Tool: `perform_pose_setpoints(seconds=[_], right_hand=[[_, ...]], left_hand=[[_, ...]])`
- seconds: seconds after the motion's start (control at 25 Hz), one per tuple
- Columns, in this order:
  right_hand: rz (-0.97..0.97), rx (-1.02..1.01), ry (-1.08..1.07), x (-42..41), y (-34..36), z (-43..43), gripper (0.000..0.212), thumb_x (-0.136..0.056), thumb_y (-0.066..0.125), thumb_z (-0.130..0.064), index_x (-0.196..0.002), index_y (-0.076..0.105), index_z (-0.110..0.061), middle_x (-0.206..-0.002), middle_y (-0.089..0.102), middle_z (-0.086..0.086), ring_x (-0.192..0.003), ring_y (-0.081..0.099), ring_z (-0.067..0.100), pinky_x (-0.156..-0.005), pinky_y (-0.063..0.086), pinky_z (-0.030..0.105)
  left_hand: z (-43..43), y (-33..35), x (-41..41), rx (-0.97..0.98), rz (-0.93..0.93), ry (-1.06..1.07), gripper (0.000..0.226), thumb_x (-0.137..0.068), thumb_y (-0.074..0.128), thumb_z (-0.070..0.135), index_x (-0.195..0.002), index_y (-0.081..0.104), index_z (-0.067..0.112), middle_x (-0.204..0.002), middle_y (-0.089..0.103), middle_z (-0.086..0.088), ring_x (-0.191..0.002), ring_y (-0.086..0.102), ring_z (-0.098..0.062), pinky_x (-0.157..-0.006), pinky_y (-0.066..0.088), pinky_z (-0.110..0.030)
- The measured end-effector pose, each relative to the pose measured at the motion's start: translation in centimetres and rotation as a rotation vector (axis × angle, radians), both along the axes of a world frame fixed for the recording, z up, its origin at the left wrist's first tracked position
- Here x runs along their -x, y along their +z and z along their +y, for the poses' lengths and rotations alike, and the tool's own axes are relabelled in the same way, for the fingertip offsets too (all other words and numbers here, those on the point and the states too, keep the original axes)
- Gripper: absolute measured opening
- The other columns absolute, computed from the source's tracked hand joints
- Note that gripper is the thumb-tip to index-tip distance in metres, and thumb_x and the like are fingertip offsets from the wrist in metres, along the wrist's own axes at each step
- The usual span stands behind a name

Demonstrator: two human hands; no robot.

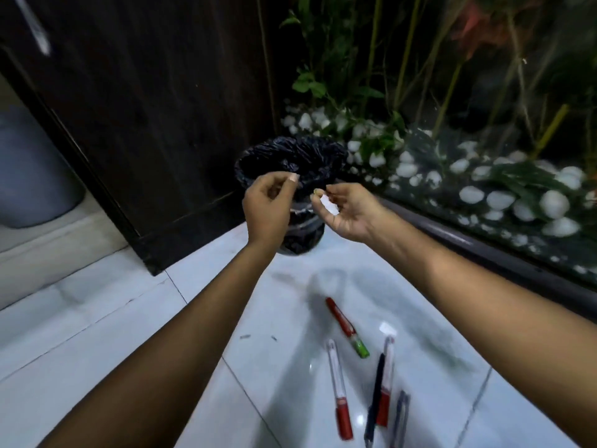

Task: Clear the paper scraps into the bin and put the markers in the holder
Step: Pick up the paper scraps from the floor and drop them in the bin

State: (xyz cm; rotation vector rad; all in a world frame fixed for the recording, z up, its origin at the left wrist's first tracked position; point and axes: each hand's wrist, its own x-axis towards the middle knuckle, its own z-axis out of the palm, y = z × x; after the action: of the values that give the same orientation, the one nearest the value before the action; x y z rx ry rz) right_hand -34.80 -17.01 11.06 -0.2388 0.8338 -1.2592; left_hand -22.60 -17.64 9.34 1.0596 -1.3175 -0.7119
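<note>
Both hands hover beside the bin (pixel 290 156); my right fingers (pixel 318 194) pinch a paper scrap (pixel 329 205), left fingers (pixel 292 179) curled empty.

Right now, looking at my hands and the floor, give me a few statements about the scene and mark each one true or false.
1. The right hand holds a white paper scrap. True.
2. The bin has a white liner. False: its liner is black.
3. Another paper scrap lies on the floor near the markers. True.
4. The left hand grips a red marker. False: it holds no marker; they all lie on the tiles.
5. Both hands are near the bin. True.
</note>
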Motion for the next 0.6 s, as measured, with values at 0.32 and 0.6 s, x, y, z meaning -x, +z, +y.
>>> perform_pose_setpoints(seconds=[0.32, 0.6], right_hand=[[-0.046, 0.268, 0.034, -3.8, 3.6, -8.2, 0.06, -0.086, 0.044, -0.044, -0.129, 0.042, -0.002, -0.127, 0.052, 0.019, -0.113, 0.051, 0.035, -0.091, 0.041, 0.048], [1.018, 0.657, 0.185, -5.6, -6.7, 1.1, 0.016, -0.089, 0.047, 0.0, -0.097, 0.059, -0.009, -0.079, 0.071, 0.004, -0.066, 0.065, 0.001, -0.064, 0.052, 0.015]], left_hand=[[-4.2, 0.2, -3.8, -0.25, 0.205, 0.044, 0.023, -0.083, 0.058, 0.007, -0.068, 0.06, 0.025, -0.074, 0.06, 0.002, -0.074, 0.054, -0.014, -0.073, 0.044, -0.031], [-1.9, -7.6, -7.8, -0.318, -0.335, -0.03, 0.022, -0.082, 0.061, 0.009, -0.102, 0.059, 0.018, -0.105, 0.062, -0.009, -0.098, 0.057, -0.023, -0.082, 0.047, -0.034]])
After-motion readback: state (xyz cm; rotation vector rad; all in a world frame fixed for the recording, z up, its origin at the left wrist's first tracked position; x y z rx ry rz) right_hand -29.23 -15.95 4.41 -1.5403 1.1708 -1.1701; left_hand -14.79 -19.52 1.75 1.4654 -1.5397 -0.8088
